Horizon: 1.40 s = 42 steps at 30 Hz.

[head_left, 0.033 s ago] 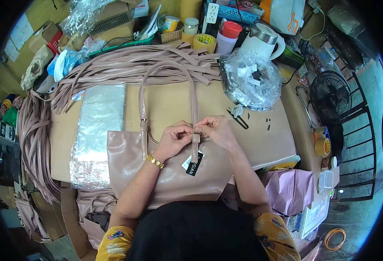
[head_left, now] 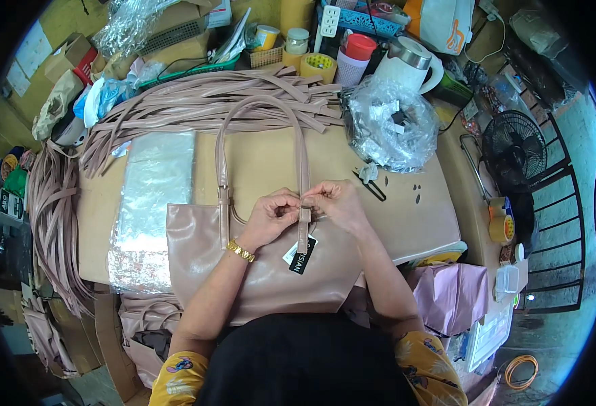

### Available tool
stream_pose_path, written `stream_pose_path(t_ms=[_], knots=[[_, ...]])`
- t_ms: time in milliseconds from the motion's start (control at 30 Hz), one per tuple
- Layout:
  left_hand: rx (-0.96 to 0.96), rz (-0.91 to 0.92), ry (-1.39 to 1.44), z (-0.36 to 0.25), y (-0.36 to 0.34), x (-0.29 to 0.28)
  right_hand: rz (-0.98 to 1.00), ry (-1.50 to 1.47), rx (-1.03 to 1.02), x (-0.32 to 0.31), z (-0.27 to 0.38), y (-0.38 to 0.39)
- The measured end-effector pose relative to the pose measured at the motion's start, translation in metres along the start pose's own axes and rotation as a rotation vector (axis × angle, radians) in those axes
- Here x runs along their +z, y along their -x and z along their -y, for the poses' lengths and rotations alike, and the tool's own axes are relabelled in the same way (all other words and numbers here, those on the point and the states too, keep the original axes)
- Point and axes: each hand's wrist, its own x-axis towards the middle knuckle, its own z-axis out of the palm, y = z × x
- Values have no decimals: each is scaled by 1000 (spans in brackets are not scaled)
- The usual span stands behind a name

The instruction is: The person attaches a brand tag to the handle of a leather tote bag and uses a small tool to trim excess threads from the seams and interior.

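A glossy dusty-pink tote bag [head_left: 196, 243] lies before me, its handle [head_left: 257, 99] arched toward the back. My left hand [head_left: 273, 216], with a gold watch on the wrist, has its fingertips closed on the right-hand strap beside its metal buckle [head_left: 305, 208]. My right hand [head_left: 331, 206] pinches the same strap from the other side, at the buckle. The left strap has a matching buckle [head_left: 223, 192]. A black-and-white hang tag [head_left: 302, 258] hangs by the right strap, below my fingers.
Behind the bag are piled pink straps [head_left: 176, 101], a bundled plastic mass [head_left: 389, 128] and a kettle [head_left: 408, 66]. A stack of clear bags [head_left: 156, 169] lies left, black snips [head_left: 376, 189] right. More straps [head_left: 54, 223] hang far left; a fan [head_left: 514, 145] stands far right.
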Motion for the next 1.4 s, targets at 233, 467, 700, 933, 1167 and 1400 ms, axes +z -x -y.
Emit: stream_pose_path(t_ms=[233,467,700,933,1167,1400], knots=[[26,3,-94,-15,-2,3,-182,70,-81,18,3,3],[-23,101,59,4,-8,-6,-132,-282,25,9,-16,-7],[-77,109,106,3,-11,-5,-278,-225,-143,22,-15,-6],[-75,-27,73,13,-11,-11,-397,563,-422,33,0,34],[-88,-42,-33,2,-10,-4,-404,216,-269,38,-17,13],[-111,-53,-103,5,-8,-8,-238,88,-41,28,8,17]])
